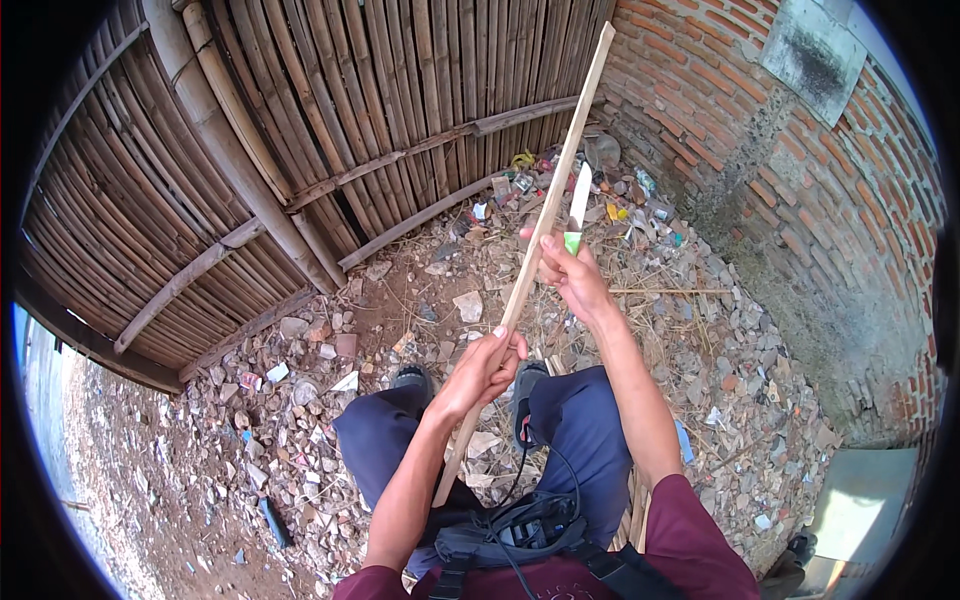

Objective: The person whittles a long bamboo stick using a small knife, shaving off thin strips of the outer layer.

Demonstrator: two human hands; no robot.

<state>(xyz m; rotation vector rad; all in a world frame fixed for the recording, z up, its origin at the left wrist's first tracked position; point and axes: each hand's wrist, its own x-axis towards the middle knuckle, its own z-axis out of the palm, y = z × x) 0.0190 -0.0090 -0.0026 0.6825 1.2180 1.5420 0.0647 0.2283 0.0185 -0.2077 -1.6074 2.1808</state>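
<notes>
A long, thin strip of pale wood or split bamboo (564, 165) runs aslant from between my knees up toward the far wall. My left hand (482, 368) is closed around its lower part. Farther up, my right hand (572, 268) grips a knife (579, 200) by its green handle, the blade pointing up and away from me. Fingers of that hand also reach behind the strip and touch it. The blade stands just right of the strip, and a small gap shows between them. Most of the knife's handle is hidden in my fist.
A bamboo fence (380, 90) rises ahead and to the left; a brick wall (700, 110) curves along the right. Stones, broken bricks and litter cover the ground (330, 400). A black bag with cables (530, 520) rests at my waist. Near the lower right lies a pale board (862, 505).
</notes>
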